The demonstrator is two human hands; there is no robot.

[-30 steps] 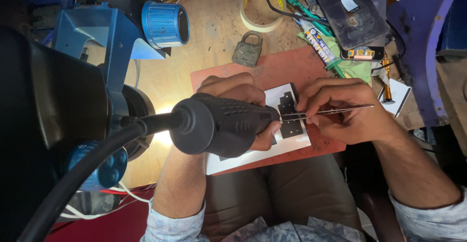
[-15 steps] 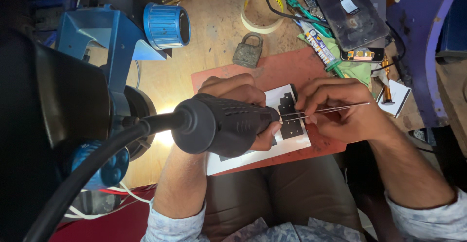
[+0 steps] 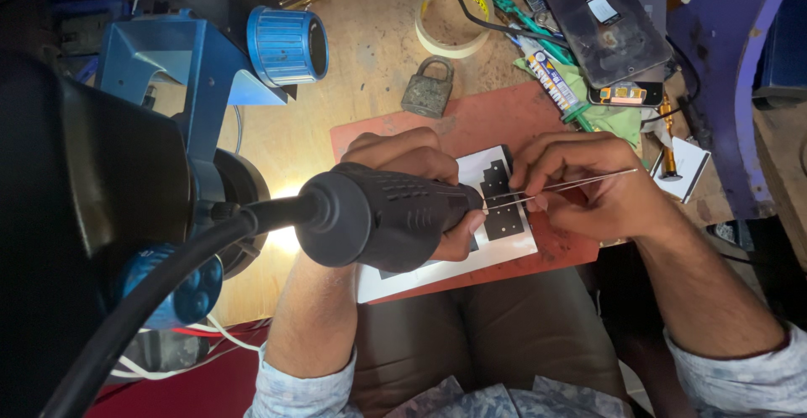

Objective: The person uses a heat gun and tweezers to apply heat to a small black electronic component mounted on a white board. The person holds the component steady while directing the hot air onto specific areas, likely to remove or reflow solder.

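My left hand (image 3: 420,166) grips a thick black hot-air tool handle (image 3: 382,216) whose black hose runs off to the lower left. Its nozzle end points at a small black circuit part (image 3: 503,208) lying on a white plate (image 3: 471,254). My right hand (image 3: 588,187) pinches thin metal tweezers (image 3: 559,189), and their tips touch the black part just right of the nozzle. The plate rests on a red mat (image 3: 479,124) on the wooden bench.
A blue microscope stand with a ribbed blue knob (image 3: 286,45) rises at the left. Behind the mat lie a padlock (image 3: 427,88), a tape roll (image 3: 450,14), a glue tube (image 3: 551,77) and an opened phone (image 3: 605,23). A purple frame (image 3: 723,90) stands at the right.
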